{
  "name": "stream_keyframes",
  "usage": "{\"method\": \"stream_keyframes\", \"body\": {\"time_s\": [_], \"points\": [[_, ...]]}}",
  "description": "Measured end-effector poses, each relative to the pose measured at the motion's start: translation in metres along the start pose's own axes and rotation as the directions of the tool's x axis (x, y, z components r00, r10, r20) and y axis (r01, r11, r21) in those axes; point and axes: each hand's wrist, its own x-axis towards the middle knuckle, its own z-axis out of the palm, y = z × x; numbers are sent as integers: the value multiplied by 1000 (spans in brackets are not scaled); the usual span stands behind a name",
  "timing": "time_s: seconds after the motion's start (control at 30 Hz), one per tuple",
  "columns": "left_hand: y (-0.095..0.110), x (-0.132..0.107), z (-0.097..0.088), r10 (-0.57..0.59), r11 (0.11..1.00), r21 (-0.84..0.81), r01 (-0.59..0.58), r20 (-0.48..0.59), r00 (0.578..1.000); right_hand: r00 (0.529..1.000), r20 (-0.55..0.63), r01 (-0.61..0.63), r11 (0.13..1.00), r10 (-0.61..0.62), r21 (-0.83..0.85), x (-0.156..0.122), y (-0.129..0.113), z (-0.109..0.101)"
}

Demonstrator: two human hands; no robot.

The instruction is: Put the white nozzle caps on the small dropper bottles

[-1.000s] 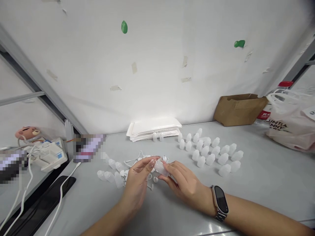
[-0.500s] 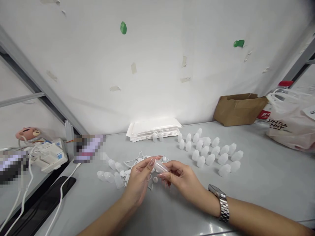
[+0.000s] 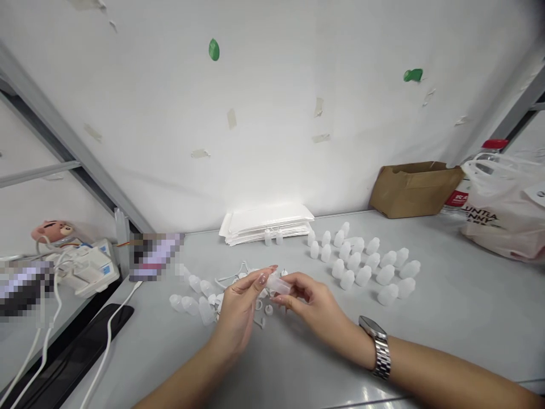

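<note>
Between my two hands is a small translucent white plastic bottle [image 3: 279, 285], tilted on its side above the table. My left hand [image 3: 243, 300] pinches its left end between thumb and fingers. At the other end, my right hand [image 3: 307, 296] has its thumb and fingers closed around the bottle. Fingers cover both ends. Behind and below my hands lies a pile of small white plastic parts [image 3: 230, 280], partly hidden. A small round white cap with a thin pin [image 3: 268, 310] sits on the table just under the bottle.
Several frosted white bottles [image 3: 363, 276] stand in a group at right; others [image 3: 206, 311] are at left. Two small bottles [image 3: 268, 237] stand before stacked white envelopes [image 3: 268, 218]. A brown box [image 3: 413, 190] and plastic bag [image 3: 506, 210] are at right; a phone [image 3: 155, 255] and cables lie left.
The bottle has turned slightly toward level between my hands. My right fingers have curled in closer around its right end. Both hands stay in about the same place.
</note>
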Motion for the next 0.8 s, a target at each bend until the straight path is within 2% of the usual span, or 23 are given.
{"method": "stream_keyframes", "body": {"time_s": [0.1, 0.2, 0.3, 0.43, 0.5, 0.6, 0.7, 0.8], "points": [[-3, -1, 1, -18, 1000, -6, 18, 23, 1000, 994, -4, 110, 984, -112, -138, -5, 0, 0], [-5, -2, 1, -10, 1000, -4, 10, 56, 998, 990, 13, 140, 978, -140, -153, -7, 0, 0], [-6, -2, 2, -31, 1000, 3, 31, 79, 996, 997, 13, 76, 993, -75, -85, -6, 2, 3], [-5, -2, 2, -39, 999, 36, 36, 108, 993, 991, 94, -107, 979, 92, 176, -2, 2, 4], [-3, -1, 3, -35, 998, 56, 28, 124, 992, 966, 194, -231, 911, 173, 341, 1, 0, 3], [0, 0, 3, -31, 998, 65, 22, 139, 990, 908, 352, -396, 744, 228, 539, 5, -2, 0], [5, 1, 4, -23, 999, 34, 17, 187, 982, 876, 433, -461, 629, 211, 626, 7, -1, -2], [8, 1, 3, -31, 999, -16, 35, 214, 976, 868, 456, -474, 599, 197, 645, 7, 2, -3]]}}
